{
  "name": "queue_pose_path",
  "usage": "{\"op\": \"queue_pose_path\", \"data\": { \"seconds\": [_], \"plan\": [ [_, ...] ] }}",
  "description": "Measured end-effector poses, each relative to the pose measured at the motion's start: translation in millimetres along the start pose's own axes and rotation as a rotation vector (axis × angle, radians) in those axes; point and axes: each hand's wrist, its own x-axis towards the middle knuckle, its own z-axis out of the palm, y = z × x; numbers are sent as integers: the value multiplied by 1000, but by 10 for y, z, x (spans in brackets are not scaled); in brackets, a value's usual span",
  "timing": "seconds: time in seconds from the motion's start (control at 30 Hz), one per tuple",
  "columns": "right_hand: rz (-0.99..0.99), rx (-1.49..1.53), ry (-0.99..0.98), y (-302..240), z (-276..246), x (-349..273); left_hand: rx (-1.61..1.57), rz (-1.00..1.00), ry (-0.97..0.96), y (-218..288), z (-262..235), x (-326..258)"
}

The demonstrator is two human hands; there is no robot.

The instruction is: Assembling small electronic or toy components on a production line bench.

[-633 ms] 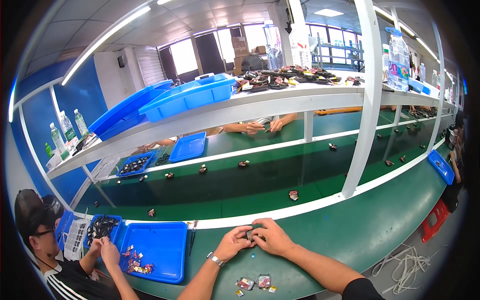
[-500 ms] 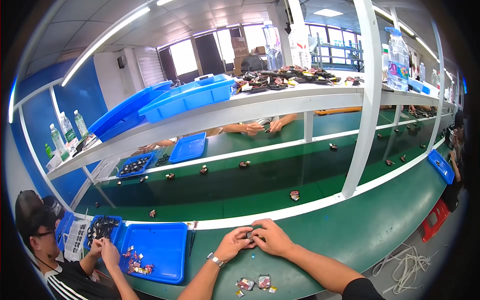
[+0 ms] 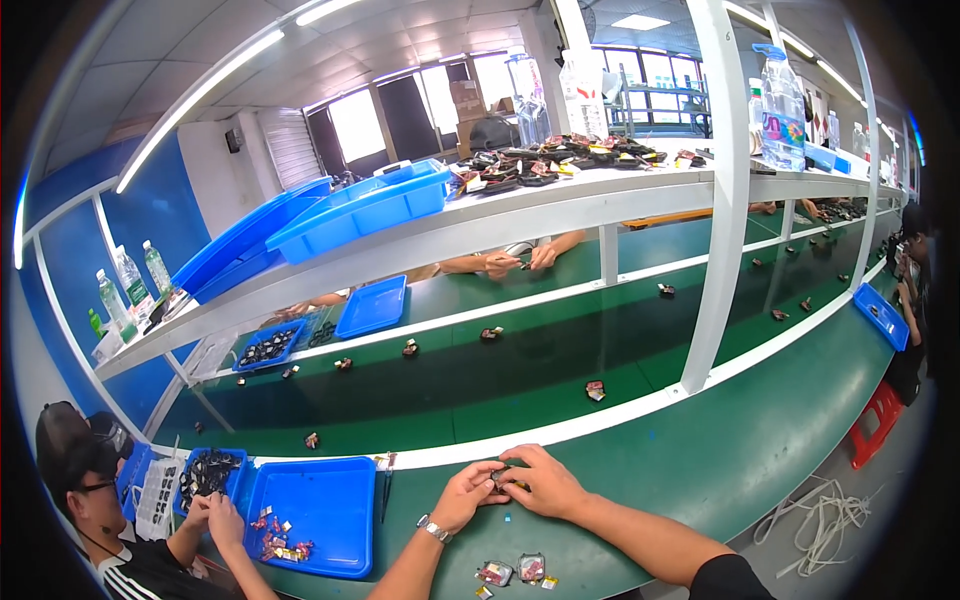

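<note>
Head view: the person's left hand and right hand meet over the green surface, each grip grasping the same small dark part. Two clear-edged pieces lie nearer the person; a blue tray holding small colourful bits sits to the left.

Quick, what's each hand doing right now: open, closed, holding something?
Left hand: closed, holding a small dark part.
Right hand: closed on the same part, partly hidden between both hands.
</note>
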Motion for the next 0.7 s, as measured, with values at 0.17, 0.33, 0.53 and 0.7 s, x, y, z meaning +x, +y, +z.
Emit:
{"op": "queue_pose_path", "data": {
  "seconds": [0.17, 0.33, 0.53, 0.7],
  "plan": [
    [38, 8, 83, -47, 72, -1, 6, -6, 15, -13, -16, 4],
    [65, 21, 123, -23, 127, -24, 6, 13, 20, 10, 13, 0],
    [173, 151, 68, 53, 137, -31, -13, 17, 8, -7, -9, 1],
    [230, 184, 16, 73, 148, -35, -13, 20, 14, -14, -10, 6]
  ]
}}
